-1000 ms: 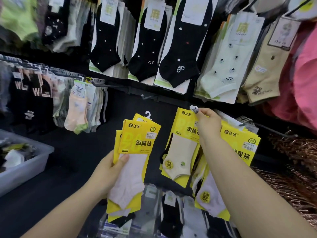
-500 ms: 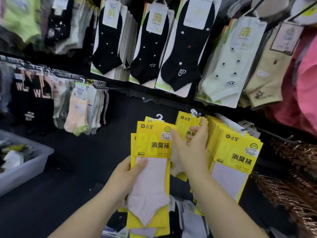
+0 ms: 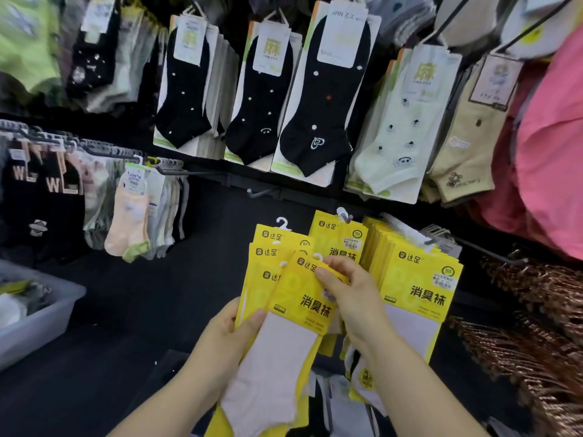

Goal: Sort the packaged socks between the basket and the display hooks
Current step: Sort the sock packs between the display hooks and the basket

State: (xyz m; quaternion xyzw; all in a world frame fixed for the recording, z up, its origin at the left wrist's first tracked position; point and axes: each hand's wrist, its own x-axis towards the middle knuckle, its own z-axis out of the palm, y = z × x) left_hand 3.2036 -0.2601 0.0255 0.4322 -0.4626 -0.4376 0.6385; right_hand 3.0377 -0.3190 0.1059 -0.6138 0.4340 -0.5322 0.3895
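My left hand (image 3: 235, 334) grips a fanned stack of yellow sock packs (image 3: 268, 351) with pale socks, thumb pressed on the front one. My right hand (image 3: 350, 298) pinches the upper edge of the front pack (image 3: 307, 291) near its white hook. Behind my hands, one yellow pack (image 3: 339, 238) hangs on a display hook. To its right hangs a thick row of the same yellow packs (image 3: 416, 288). A grey basket (image 3: 38, 323) with mixed socks sits at the far left edge.
Black dotted sock packs (image 3: 303, 99), cream ones (image 3: 400, 130) and tan ones (image 3: 467, 143) hang on the upper hooks. A bare hook (image 3: 260, 192) juts out above the yellow packs. Peach socks (image 3: 131, 212) hang at left. Copper hangers (image 3: 536, 335) crowd the right. More packs (image 3: 340, 408) lie below.
My right hand left the hanging pack and came down onto the stack in my left hand. The stack has risen and fanned out, its front pack tilted right.
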